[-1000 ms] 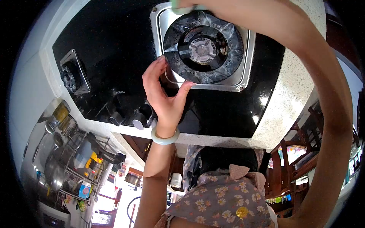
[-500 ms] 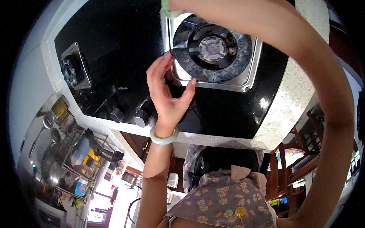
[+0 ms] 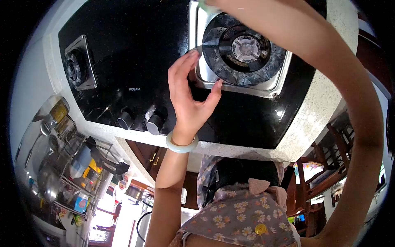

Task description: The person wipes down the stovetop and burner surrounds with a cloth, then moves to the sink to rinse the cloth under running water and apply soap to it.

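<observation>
The round black pan support (image 3: 214, 61) sits around the burner (image 3: 246, 49) on a square steel tray (image 3: 273, 88). My left hand (image 3: 189, 96), with a pale bangle on its wrist, has its fingers and thumb spread at the support's lower left edge; the fingertips are at or very near the rim. At the top of the view, my right hand (image 3: 217, 4) is mostly cut off by the frame edge. It is at a pale green cloth (image 3: 207, 7) over the tray's upper left corner. My right forearm hides the support's upper right part.
A second burner (image 3: 76, 68) is at the left of the black glass hob (image 3: 135, 45). Two knobs (image 3: 154, 123) stand near its front edge. Pale speckled counter (image 3: 302, 140) borders the hob. A wire rack (image 3: 88, 164) with kitchen items is at the lower left.
The camera view has shifted, so the hob and burner appear farther right. My left hand keeps its spread shape beside the support. The green cloth is still near the tray's upper left corner.
</observation>
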A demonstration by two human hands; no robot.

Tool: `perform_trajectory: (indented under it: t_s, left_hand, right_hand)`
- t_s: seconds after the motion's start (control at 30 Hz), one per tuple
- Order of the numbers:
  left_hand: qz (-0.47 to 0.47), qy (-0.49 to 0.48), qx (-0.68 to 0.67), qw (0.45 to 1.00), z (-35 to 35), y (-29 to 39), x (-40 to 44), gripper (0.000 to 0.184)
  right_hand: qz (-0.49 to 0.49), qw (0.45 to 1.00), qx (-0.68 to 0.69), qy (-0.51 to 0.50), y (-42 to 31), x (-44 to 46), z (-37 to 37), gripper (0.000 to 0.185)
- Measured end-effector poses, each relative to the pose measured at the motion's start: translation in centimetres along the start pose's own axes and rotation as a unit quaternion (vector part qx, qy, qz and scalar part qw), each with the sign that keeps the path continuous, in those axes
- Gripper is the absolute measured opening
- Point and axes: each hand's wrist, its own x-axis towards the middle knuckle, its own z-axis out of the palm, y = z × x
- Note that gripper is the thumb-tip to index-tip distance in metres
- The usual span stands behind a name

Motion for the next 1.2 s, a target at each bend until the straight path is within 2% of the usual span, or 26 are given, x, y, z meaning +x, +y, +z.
perform_trajectory:
  t_s: [0.07, 0.2, 0.23, 0.33, 0.37, 0.47, 0.5, 0.6, 0.63, 0.73, 0.77, 0.87, 0.9, 1.0, 1.03, 1.13, 1.17, 1.2]
  left_hand:
    - [-0.007, 0.004, -0.002, 1.0, 0.1, 0.0, 0.0, 0.068]
    - [-0.019, -0.005, 0.008, 1.0, -0.4, 0.0, -0.1, 0.067]
    - [-0.017, -0.005, 0.004, 1.0, -0.4, -0.1, 0.0, 0.066]
    - [-0.003, 0.001, -0.001, 1.0, -0.1, 0.1, 0.2, 0.066]
    - [-0.002, 0.003, 0.0, 1.0, 0.0, 0.0, 0.2, 0.066]
    - [-0.013, 0.002, -0.006, 1.0, 0.0, 0.1, 0.1, 0.066]
    - [-0.014, 0.002, -0.005, 1.0, 0.0, 0.1, 0.1, 0.067]
    - [-0.016, 0.001, -0.012, 1.0, -0.1, 0.0, 0.1, 0.067]
    - [-0.016, 0.003, -0.02, 1.0, -0.2, 0.0, 0.0, 0.067]
    - [-0.014, 0.013, -0.033, 0.999, 0.0, -0.1, 0.0, 0.068]
    - [-0.013, 0.011, -0.034, 0.999, -0.1, -0.1, 0.0, 0.069]
    - [-0.015, 0.009, -0.024, 1.0, -0.2, 0.0, 0.0, 0.069]
    - [-0.013, 0.013, -0.033, 0.999, -0.1, -0.1, 0.1, 0.069]
    - [-0.012, 0.01, -0.051, 0.999, -0.3, -0.2, -0.1, 0.068]
    - [-0.01, 0.01, -0.048, 0.999, -0.3, -0.2, -0.1, 0.068]
    - [-0.01, 0.011, -0.056, 0.998, -0.2, -0.1, 0.2, 0.067]
    - [-0.015, 0.011, -0.059, 0.998, -0.2, 0.0, 0.2, 0.067]
    - [-0.015, 0.01, -0.057, 0.998, -0.2, -0.1, 0.2, 0.067]
  right_hand:
    - [-0.003, 1.0, -0.012, -0.014, 0.1, 0.7, 0.8, 0.011]
    - [-0.006, 0.998, 0.056, -0.015, 2.7, -1.7, 1.6, 0.015]
    - [0.032, 0.983, 0.179, 0.002, 3.2, -3.0, 0.8, 0.018]
    - [0.079, 0.964, 0.253, 0.019, 3.4, -4.4, 0.9, 0.02]
    - [0.06, 0.953, 0.279, 0.104, 3.1, -4.1, 1.9, 0.023]
    - [0.029, 0.966, 0.203, 0.156, 2.6, -1.5, 3.5, 0.024]
    - [0.026, 0.978, 0.166, 0.124, 2.2, -0.5, 3.7, 0.025]
    - [-0.037, 0.977, 0.192, 0.09, 1.9, 0.2, 2.5, 0.022]
    - [-0.033, 0.984, 0.168, 0.04, 1.9, -0.3, 1.2, 0.02]
    - [0.046, 0.969, 0.24, 0.044, 3.1, -1.1, 2.4, 0.02]
    - [0.042, 0.968, 0.222, 0.11, 3.0, -1.2, 3.0, 0.022]
    - [0.073, 0.977, 0.138, 0.147, 3.2, -0.2, 4.4, 0.022]
    - [0.063, 0.985, 0.121, 0.1, 3.1, 0.1, 3.9, 0.023]
    - [0.018, 0.991, 0.119, 0.058, 3.2, 0.0, 2.4, 0.024]
    - [-0.007, 0.988, 0.131, 0.085, 3.3, 0.1, 2.6, 0.022]
    - [-0.035, 0.984, 0.16, 0.069, 2.8, 0.5, 2.3, 0.018]
    - [-0.051, 0.986, 0.122, 0.098, 2.5, 0.4, 2.5, 0.015]
    - [-0.063, 0.988, 0.118, 0.075, 2.6, 0.5, 2.1, 0.015]
